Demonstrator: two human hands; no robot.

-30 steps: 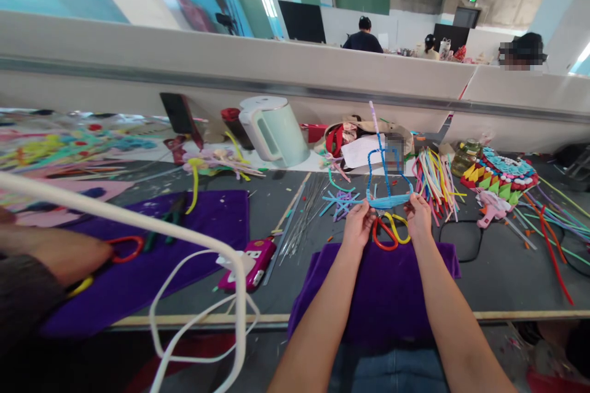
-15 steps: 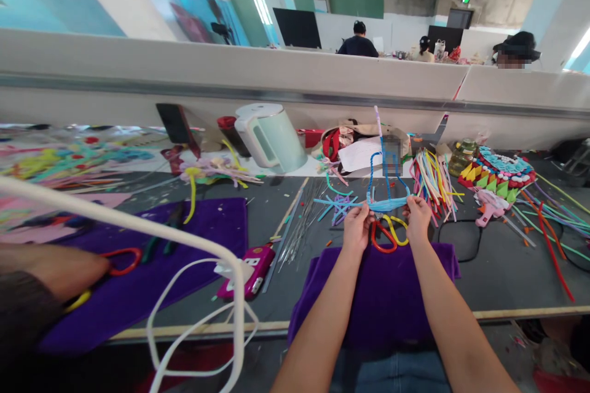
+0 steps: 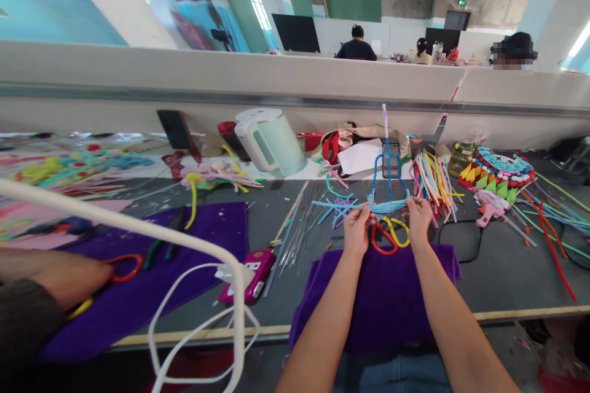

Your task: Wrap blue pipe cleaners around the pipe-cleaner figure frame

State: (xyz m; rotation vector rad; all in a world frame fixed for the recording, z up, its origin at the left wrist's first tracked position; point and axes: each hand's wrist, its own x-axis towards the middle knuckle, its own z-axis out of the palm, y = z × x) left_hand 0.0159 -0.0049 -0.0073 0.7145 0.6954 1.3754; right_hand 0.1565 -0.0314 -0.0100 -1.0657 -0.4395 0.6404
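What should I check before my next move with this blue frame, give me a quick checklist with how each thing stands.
1. Left hand gripping the blue frame: ok, fingers at the base's left end.
2. Right hand gripping too: ok, at the right end.
3. Joints firmly fastened: cannot tell, too small to judge.
4. Scissors out of the grip: ok, their red and yellow handles show between the hands.
5. Surface beside the left hand uncluttered: not ok, purple stems lie there.
6. Pink glue gun hot or cold: cannot tell.
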